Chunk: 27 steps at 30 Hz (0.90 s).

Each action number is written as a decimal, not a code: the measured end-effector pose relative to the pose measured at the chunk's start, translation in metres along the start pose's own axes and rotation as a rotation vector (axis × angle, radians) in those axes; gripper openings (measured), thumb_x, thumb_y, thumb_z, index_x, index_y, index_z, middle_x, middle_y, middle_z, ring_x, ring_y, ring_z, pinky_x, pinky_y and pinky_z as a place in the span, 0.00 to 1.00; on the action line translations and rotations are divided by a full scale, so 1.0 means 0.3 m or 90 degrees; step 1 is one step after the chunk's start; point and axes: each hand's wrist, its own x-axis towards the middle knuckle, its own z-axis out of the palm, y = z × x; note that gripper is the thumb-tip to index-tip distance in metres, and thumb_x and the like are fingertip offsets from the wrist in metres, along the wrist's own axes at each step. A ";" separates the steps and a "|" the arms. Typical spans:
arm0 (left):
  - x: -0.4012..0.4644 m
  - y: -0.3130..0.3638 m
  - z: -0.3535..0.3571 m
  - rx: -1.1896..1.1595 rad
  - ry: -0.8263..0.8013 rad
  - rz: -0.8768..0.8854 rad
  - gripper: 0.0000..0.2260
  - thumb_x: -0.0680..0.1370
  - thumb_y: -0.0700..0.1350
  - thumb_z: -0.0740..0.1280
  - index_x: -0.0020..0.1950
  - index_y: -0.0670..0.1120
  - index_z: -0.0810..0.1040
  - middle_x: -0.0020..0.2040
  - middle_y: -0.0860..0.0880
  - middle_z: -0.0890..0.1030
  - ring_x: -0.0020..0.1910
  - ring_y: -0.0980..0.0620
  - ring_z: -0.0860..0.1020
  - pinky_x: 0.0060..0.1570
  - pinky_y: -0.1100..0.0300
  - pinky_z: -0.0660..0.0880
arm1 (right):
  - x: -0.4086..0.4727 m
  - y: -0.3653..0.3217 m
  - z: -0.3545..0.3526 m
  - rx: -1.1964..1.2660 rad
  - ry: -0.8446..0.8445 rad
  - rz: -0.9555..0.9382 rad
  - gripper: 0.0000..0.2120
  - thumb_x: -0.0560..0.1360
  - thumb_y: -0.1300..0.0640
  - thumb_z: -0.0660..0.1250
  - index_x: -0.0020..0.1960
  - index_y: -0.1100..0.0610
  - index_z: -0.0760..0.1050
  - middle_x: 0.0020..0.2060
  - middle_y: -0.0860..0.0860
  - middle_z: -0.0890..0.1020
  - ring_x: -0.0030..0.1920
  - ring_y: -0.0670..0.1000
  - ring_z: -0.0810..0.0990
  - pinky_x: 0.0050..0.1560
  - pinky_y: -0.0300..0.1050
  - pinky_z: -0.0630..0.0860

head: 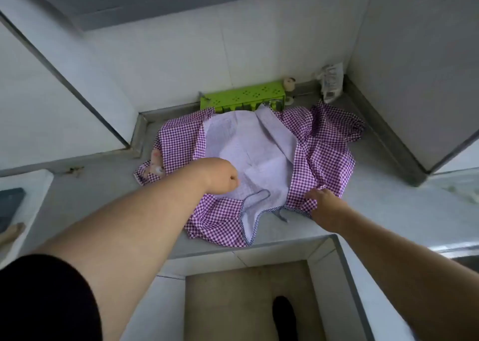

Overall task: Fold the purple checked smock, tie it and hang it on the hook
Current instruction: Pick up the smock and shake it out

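Note:
The purple checked smock (321, 146) lies spread and crumpled on the grey countertop (375, 211), its pale lilac inner side facing up in the middle. A thin tie cord (256, 194) loops near the smock's front edge. My left hand (223, 176) rests fisted on the pale inner fabric; whether it grips cloth I cannot tell. My right hand (324, 203) pinches the checked edge at the smock's front right. No hook is in view.
A green plastic rack (243, 96) stands against the back wall behind the smock, with a small spool (289, 83) and a plastic packet (330, 81) to its right. A white board (26, 198) lies at the left. Below the counter edge is an open recess (246, 302).

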 end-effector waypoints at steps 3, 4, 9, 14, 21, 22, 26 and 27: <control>0.035 0.000 0.025 0.019 -0.051 -0.024 0.14 0.85 0.52 0.61 0.63 0.50 0.83 0.64 0.47 0.82 0.61 0.45 0.79 0.55 0.58 0.72 | 0.010 0.018 0.032 -0.068 -0.020 0.015 0.33 0.75 0.63 0.65 0.78 0.49 0.64 0.75 0.54 0.65 0.72 0.62 0.70 0.72 0.55 0.71; 0.036 0.006 0.038 0.026 -0.075 -0.033 0.14 0.84 0.51 0.62 0.64 0.50 0.83 0.65 0.48 0.82 0.61 0.46 0.79 0.56 0.58 0.72 | 0.007 0.024 0.050 -0.074 -0.021 0.018 0.32 0.76 0.63 0.64 0.78 0.48 0.64 0.76 0.53 0.65 0.72 0.61 0.70 0.73 0.55 0.70; 0.084 0.012 0.140 0.064 -0.203 -0.041 0.25 0.80 0.58 0.70 0.76 0.53 0.73 0.74 0.48 0.75 0.69 0.46 0.76 0.65 0.54 0.73 | 0.026 0.099 0.105 0.022 0.049 0.009 0.25 0.79 0.59 0.62 0.75 0.45 0.69 0.75 0.52 0.68 0.72 0.60 0.70 0.74 0.54 0.68; 0.106 -0.010 0.294 0.106 -0.183 -0.069 0.46 0.72 0.58 0.78 0.83 0.53 0.56 0.81 0.47 0.65 0.77 0.43 0.68 0.74 0.46 0.69 | 0.002 0.178 0.147 -0.055 0.105 -0.092 0.21 0.81 0.53 0.65 0.73 0.45 0.73 0.73 0.48 0.70 0.71 0.56 0.69 0.73 0.51 0.68; 0.129 -0.029 0.439 0.136 -0.120 -0.079 0.31 0.80 0.47 0.69 0.82 0.50 0.62 0.76 0.46 0.73 0.71 0.45 0.75 0.70 0.49 0.71 | -0.018 0.240 0.173 -0.097 0.204 -0.148 0.20 0.78 0.38 0.64 0.62 0.47 0.81 0.54 0.45 0.77 0.52 0.44 0.73 0.55 0.42 0.76; 0.132 -0.026 0.444 0.138 -0.111 -0.066 0.25 0.81 0.45 0.66 0.79 0.50 0.67 0.73 0.46 0.76 0.68 0.45 0.76 0.68 0.50 0.72 | -0.026 0.244 0.180 -0.058 0.185 -0.112 0.16 0.80 0.47 0.65 0.66 0.47 0.80 0.57 0.47 0.77 0.56 0.48 0.73 0.58 0.47 0.77; 0.138 -0.002 0.433 0.157 -0.054 -0.004 0.13 0.83 0.44 0.62 0.66 0.50 0.79 0.65 0.47 0.76 0.62 0.45 0.75 0.63 0.48 0.74 | -0.059 0.208 0.144 -0.043 0.196 -0.063 0.15 0.81 0.52 0.64 0.67 0.42 0.74 0.57 0.48 0.75 0.56 0.54 0.77 0.52 0.51 0.79; 0.142 0.006 0.419 0.150 -0.024 0.012 0.11 0.83 0.46 0.63 0.64 0.49 0.79 0.68 0.47 0.74 0.64 0.45 0.74 0.63 0.47 0.74 | -0.053 0.197 0.129 -0.021 0.190 -0.068 0.12 0.82 0.50 0.61 0.64 0.43 0.74 0.56 0.47 0.75 0.54 0.54 0.78 0.50 0.49 0.78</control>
